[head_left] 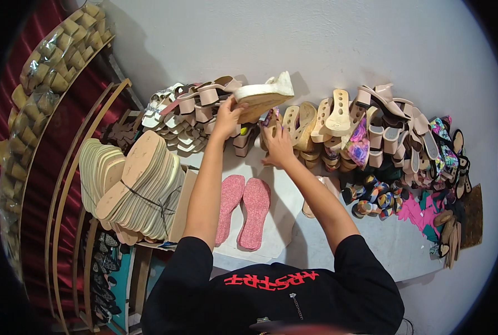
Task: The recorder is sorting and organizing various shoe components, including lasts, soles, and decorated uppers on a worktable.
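Reached out, right from the lower edge, out of a black short-sleeved T-shirt [271, 287] with red lettering, bare forearms stretched over a white tabletop [413, 248]. Had, between those arms, a pair of pink, speckled, sole-shaped pieces [255, 218], lying flat just beside each other, the left one partly covered by an arm. Passed, over on the left, a thick stack of beige sole-shaped sheets [148, 173] tied with thin black cord, near a brown cardboard box [184, 195]. Spotted, across to the right, a heap of small multicoloured sandals [374, 192], then bright magenta cut material [416, 212]. Pushed in farther: found the right hand [279, 146] at a purple floral-patterned sandal [272, 115], thumb apart from the fingers; could not tell whether clamped on it or merely touching. Saw the left hand [230, 117] higher up, fingers clamped on the near left end of a chunky white wedge sole with a tan underside [266, 89], tilted and well off the tabletop, in front of the wall. Made out, behind, a crowded row: white strappy sandals [187, 140], a beige sole pierced with round holes [338, 116], pale pink block-heeled shoes [391, 137]. Finished at a plain pale grey wall [327, 44].
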A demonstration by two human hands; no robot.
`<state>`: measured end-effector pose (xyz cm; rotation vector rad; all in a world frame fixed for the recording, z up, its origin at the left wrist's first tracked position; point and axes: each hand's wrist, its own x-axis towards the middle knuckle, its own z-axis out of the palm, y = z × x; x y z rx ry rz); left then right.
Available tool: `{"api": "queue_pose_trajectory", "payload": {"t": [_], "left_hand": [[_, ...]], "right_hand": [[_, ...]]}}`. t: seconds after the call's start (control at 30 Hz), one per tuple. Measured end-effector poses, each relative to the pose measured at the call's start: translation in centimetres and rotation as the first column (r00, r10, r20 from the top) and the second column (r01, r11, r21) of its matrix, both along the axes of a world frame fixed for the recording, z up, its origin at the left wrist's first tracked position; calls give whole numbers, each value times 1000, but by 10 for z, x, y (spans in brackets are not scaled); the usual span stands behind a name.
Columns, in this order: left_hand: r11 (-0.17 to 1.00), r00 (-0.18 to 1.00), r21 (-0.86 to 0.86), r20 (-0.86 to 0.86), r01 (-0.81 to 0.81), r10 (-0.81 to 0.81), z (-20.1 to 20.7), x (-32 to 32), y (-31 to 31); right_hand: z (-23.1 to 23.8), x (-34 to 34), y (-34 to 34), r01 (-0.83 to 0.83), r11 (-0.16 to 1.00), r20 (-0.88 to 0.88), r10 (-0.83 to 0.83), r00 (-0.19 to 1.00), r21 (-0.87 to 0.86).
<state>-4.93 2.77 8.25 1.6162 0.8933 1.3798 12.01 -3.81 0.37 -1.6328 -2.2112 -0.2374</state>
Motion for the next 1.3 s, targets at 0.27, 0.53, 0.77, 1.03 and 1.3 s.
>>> {"api": "queue_pose_trajectory", "payload": {"t": [0.27, 0.53, 0.77, 1.03, 1.3], "left_hand": [[1000, 1000, 4, -15, 14, -13, -9, 0, 2], [998, 993, 35, 104, -58, 54, 0, 2, 3], [982, 988, 124, 64, -144, 137, 2, 1, 0], [995, 991, 63, -105, -73, 79, -20, 17, -8], [969, 926, 206, -322, -133, 196, -57, 40, 2]], "right_hand": [[-13, 33, 39, 49, 950, -318, 55, 947, 309], [70, 81, 39, 304, 906, -725, 5, 688, 295], [65, 117, 81, 163, 983, -995, 74, 73, 85], [36, 113, 78, 228, 973, -994, -17, -112, -42], [42, 128, 76, 230, 932, -945, -311, 104, -281]]}}
